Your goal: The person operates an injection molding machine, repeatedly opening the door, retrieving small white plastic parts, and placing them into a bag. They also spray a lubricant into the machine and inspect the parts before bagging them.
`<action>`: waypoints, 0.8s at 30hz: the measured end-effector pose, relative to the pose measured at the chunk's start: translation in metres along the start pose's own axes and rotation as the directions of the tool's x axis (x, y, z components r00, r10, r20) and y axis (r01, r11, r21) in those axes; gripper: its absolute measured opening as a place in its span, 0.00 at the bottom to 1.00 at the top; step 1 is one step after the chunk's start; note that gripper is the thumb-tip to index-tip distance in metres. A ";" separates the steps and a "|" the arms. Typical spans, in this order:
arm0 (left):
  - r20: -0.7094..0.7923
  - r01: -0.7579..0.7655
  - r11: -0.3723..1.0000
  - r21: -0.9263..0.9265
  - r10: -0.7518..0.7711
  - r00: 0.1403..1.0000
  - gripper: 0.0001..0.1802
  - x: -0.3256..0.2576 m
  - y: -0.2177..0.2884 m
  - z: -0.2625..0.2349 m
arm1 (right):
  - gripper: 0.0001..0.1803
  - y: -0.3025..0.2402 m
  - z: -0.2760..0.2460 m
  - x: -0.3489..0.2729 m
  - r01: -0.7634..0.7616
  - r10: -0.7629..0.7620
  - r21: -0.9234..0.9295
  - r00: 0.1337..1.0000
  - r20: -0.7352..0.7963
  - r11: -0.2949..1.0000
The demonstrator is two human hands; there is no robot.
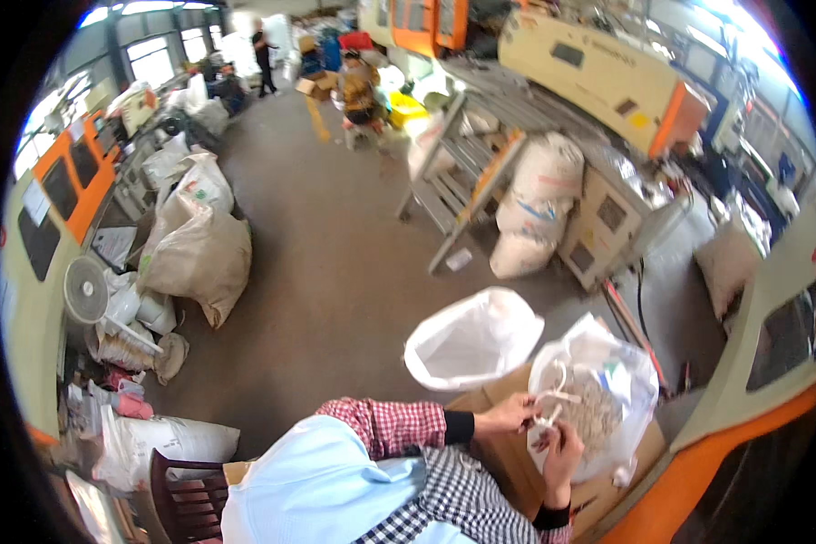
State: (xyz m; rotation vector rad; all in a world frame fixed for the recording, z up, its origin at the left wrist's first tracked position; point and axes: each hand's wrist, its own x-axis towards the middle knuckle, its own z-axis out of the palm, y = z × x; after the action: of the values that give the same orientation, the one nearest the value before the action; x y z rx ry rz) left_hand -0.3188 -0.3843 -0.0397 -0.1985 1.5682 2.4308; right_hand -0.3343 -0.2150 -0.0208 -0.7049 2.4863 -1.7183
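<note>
Both my hands meet over a white plastic bag (639, 363) lined open on the right, with many small beige-grey pieces inside. My left hand (512, 414), coming from a red checked sleeve with a black cuff, pinches a small white plastic piece (546, 421). From below, my right hand (562, 451) has its fingers closed on the same piece. A thin, pale, branching strip (558, 395) shows just above my fingers, over the bag; whether it joins the piece I cannot tell. Left of this bag stands another open white bag (471, 340), its visible inside white.
Brown cardboard (490, 399) lies around the bags. An orange-edged machine panel (743, 399) rises close on my right. Stacked full sacks (537, 208) stand beside a metal step frame (458, 186). A wooden chair (186, 499) is at lower left; a person (358, 91) sits farther off.
</note>
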 end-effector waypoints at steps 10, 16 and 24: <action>0.226 -0.542 0.366 0.757 0.631 0.742 0.10 -0.056 -0.016 -0.032 | 0.17 0.057 0.000 -0.015 -0.506 0.492 0.105 0.860 0.135 0.856; -0.465 0.433 0.876 0.213 -0.298 0.833 0.11 -0.069 -0.071 -0.145 | 0.20 0.057 -0.014 -0.032 -0.475 0.554 0.497 0.833 -0.014 0.727; -0.616 0.258 0.951 0.169 -0.103 0.781 0.23 0.023 -0.076 -0.205 | 0.17 0.050 -0.008 -0.031 -0.345 0.414 0.310 0.890 -0.191 0.886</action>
State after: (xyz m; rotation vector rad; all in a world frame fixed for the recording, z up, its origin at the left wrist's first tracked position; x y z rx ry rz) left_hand -0.3234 -0.5376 -0.1970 -1.1208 1.9591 2.0928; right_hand -0.3255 -0.1820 -0.0691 0.0374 2.2552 -2.0212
